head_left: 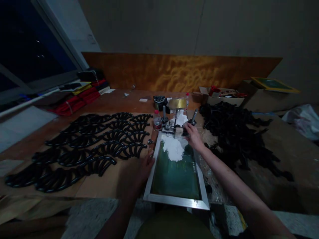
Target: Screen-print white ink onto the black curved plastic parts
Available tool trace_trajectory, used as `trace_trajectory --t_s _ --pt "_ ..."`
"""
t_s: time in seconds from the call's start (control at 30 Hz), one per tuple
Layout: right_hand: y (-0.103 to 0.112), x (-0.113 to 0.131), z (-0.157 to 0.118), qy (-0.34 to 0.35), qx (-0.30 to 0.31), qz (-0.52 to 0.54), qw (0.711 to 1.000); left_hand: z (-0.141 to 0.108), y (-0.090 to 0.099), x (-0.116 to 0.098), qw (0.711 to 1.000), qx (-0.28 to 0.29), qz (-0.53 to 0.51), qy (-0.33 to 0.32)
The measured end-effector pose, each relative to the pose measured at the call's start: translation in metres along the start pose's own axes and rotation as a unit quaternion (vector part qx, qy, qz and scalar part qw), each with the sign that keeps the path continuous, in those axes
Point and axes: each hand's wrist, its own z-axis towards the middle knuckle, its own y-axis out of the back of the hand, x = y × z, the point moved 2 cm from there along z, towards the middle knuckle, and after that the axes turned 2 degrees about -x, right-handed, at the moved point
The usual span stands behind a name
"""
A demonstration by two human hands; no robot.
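Note:
A metal-framed screen with a green mesh [175, 181] lies in front of me, with a white patch [173, 149] on its far part. My right hand [191, 132] is at the far right end of the frame, its fingers bent beside a pale block [178, 131] under the metal clamp; whether it grips anything is unclear. By the frame's left side is my left hand [149, 162], dark and blurred, and its fingers are hard to make out. Metal posts with knobs [164, 114] stand behind the frame.
Rows of curved black pieces [92, 136] lie on cardboard at the left. A heap of black pieces [234, 132] covers the right side. Behind the clamp are a bottle [157, 120] and a dark tub [159, 103]. An open box [224, 99] holds red items.

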Motion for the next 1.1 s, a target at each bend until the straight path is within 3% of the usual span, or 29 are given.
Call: trace_trajectory --t_s 0.1,0.17,0.23,0.43,0.53,0.67,0.77,0.87,0.97,1.1 --pt "-0.02 0.024 0.018 0.0 0.102 -0.054 0.993 0.004 -0.014 0.019 0.998 0.026 -0.058 0.019" --pt "-0.024 0.029 0.018 -0.019 0.17 -0.076 0.982 0.006 -0.018 0.027 0.995 0.045 -0.077 0.038" --pt "-0.023 0.03 0.013 -0.026 0.198 -0.09 0.976 0.007 -0.02 0.031 0.993 0.058 -0.087 0.054" --pt "-0.023 0.047 -0.019 -0.008 0.182 -0.123 0.976 0.006 -0.02 0.026 0.992 0.059 -0.094 0.065" --pt "-0.026 0.062 -0.045 0.098 0.211 -0.079 0.969 0.005 -0.02 0.024 0.99 0.062 -0.1 0.071" --pt "-0.011 0.064 -0.066 0.209 0.231 -0.004 0.95 0.002 -0.017 0.019 0.99 0.063 -0.104 0.072" --pt "-0.004 0.06 -0.057 0.191 0.243 0.024 0.951 0.0 -0.015 0.013 0.991 0.06 -0.097 0.071" --pt "-0.012 0.06 -0.054 0.147 0.19 0.011 0.971 -0.001 -0.014 0.009 0.992 0.052 -0.098 0.065" --pt "-0.02 0.062 -0.073 0.177 0.148 0.008 0.973 0.0 -0.014 0.009 0.991 0.041 -0.11 0.071" --pt "-0.017 0.058 -0.079 0.21 0.16 0.047 0.963 0.002 -0.014 0.012 0.992 0.033 -0.098 0.07"
